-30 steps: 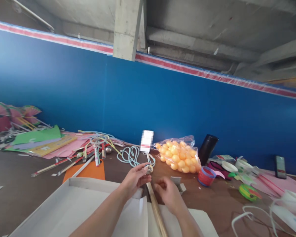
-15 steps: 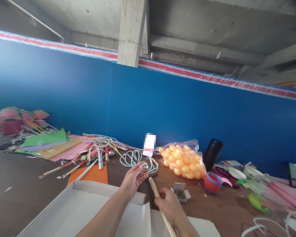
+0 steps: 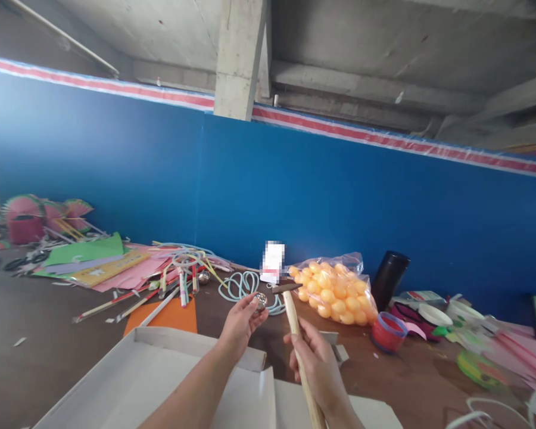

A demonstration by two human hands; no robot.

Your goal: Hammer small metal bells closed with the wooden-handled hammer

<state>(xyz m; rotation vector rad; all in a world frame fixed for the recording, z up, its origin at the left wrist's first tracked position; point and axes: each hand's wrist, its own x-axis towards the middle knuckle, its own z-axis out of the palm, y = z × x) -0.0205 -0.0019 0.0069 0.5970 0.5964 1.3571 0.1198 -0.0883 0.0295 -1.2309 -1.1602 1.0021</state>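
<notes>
Between the thumb and fingers of my left hand [image 3: 241,323] is a small shiny metal ball [image 3: 261,302], held above the table. My right hand [image 3: 315,360] is closed round the pale wooden handle of a hammer [image 3: 293,316]. The hammer's dark head is up, to the right of the ball and apart from it. Below my forearms lies an open white cardboard box [image 3: 170,363]. Partly hidden behind my right hand is a small carton [image 3: 339,351]. Behind the ball, a pale blue cord [image 3: 237,287] lies coiled.
A clear bag of orange balls [image 3: 335,292] sits at the back, beside a black cylinder [image 3: 390,275] and a red and blue cup [image 3: 388,332]. Coloured paper, including a green sheet [image 3: 87,250], and sticks cover the left. A blue partition [image 3: 268,179] stands behind the table.
My right hand has raised the hammer, so its head now shows beside the ball. The small carton has become partly covered by that hand. My left hand stays nearly still with the ball.
</notes>
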